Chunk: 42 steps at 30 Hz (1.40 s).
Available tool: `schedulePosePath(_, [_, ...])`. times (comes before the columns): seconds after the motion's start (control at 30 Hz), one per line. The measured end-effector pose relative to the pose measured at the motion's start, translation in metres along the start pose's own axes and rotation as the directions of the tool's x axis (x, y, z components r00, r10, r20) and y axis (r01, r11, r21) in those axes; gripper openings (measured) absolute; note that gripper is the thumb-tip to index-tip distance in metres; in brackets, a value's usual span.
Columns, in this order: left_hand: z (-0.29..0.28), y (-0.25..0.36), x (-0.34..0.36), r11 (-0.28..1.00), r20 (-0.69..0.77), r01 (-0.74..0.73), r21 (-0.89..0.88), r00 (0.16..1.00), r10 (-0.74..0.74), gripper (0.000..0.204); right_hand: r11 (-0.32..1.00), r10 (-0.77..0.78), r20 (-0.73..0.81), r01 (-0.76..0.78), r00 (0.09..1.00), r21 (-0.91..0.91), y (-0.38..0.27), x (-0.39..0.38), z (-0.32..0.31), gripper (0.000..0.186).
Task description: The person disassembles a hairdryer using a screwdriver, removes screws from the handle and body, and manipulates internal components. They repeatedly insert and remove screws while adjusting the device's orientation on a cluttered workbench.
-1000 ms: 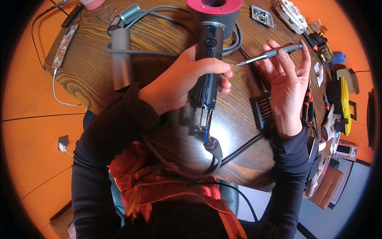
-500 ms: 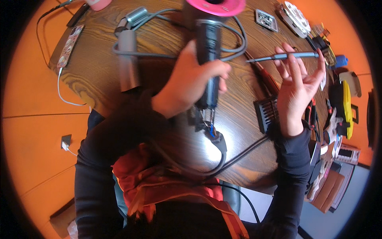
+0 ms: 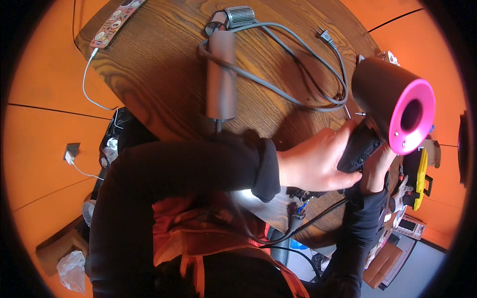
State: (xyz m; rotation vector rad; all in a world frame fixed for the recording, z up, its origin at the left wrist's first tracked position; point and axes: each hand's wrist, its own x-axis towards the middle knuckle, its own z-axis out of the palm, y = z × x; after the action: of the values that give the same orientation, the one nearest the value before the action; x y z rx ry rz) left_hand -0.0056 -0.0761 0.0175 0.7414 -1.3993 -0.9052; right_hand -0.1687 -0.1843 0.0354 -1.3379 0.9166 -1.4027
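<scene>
My left hand [image 3: 318, 159] is closed round the black inner handle of a hair dryer [image 3: 382, 84], whose dark head has a pink ring on its face. The head is raised to the right and tilted, its ring turned toward me. Behind the dryer is my right hand [image 3: 378, 171], with its fingers hidden. A thin screwdriver [image 3: 360, 114] shows only its tip beside the dryer's head, near that hand. Under my left wrist, bare blue wires [image 3: 301, 206] run into a black cable. A loose handle sleeve [image 3: 222, 79] lies on the table with the grey cord across it.
A perforated metal filter [image 3: 241, 17] lies beyond the sleeve. The looped grey cord ends in a two-pin plug [image 3: 325, 37]. At the far left is a patterned power bank [image 3: 117, 22] with a white cable. Farther right stands a yellow and black case [image 3: 421, 179].
My left hand has swung the hair dryer right and tilted it, so its pink ring faces me. The dryer now covers my right hand's fingers and most of the screwdriver. The view has shifted.
</scene>
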Motion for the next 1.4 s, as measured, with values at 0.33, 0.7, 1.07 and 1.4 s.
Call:
schedulePosePath(0.33, [-0.002, 0.01, -0.007, 0.981, 0.162, 0.134, -0.14, 0.981, -0.111, 0.063, 0.845, -0.187, 0.274, 0.297, 0.943, -0.445, -0.033, -0.035, 0.057, 0.028])
schedulePosePath(0.7, [-0.005, 0.014, -0.008, 0.978, 0.187, 0.176, -0.109, 0.97, -0.153, 0.057, 0.42, 0.398, 0.754, 0.626, 0.523, -0.657, -0.011, 0.021, 0.096, 0.018])
schedulePosePath(1.07, [-0.004, 0.008, 0.0, 0.987, 0.012, 0.136, -0.083, 0.991, -0.135, 0.081, 0.417, 0.188, 0.753, 0.643, 0.63, -0.642, -0.006, 0.018, 0.062, 0.019])
schedulePosePath(1.4, [-0.011, 0.006, 0.018, 0.892, -0.17, 0.291, -0.347, 0.915, -0.365, 0.044, 0.893, 0.442, 0.238, -0.401, 0.865, -0.204, -0.058, -0.038, 0.026, 0.009])
